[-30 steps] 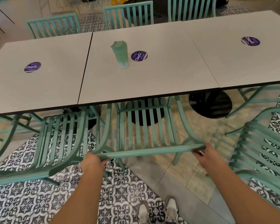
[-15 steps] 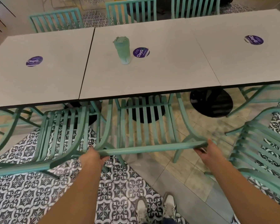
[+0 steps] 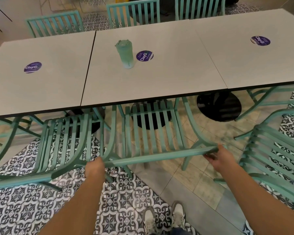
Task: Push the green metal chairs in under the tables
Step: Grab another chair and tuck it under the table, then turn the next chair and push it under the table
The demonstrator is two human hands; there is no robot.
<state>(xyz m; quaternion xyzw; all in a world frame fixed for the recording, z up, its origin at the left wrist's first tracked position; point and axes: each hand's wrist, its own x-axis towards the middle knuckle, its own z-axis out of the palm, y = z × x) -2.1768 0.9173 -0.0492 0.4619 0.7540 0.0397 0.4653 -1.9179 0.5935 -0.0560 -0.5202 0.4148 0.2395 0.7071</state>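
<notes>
**Both hands on the chair's top rail**

The chair (image 3: 153, 133) stands at the table's (image 3: 151, 82) near edge, seat partly beneath. Left hand (image 3: 95, 167) curls round the rail's left end; right hand (image 3: 222, 157) grips its right end, fingers wrapped beneath.

**Green slatted chairs at the grey tables**

Middle chair (image 3: 153, 133) of pale green metal, slatted back and seat, front of seat tucked under the middle table (image 3: 159, 82); top rail level; left chair (image 3: 61, 143) beside it, armrests almost touching, partly under the left table (image 3: 41, 92); right chair (image 3: 277, 160) angled, well clear of the right table (image 3: 261, 65); three more (image 3: 134, 12) upright along the far edge.
</notes>
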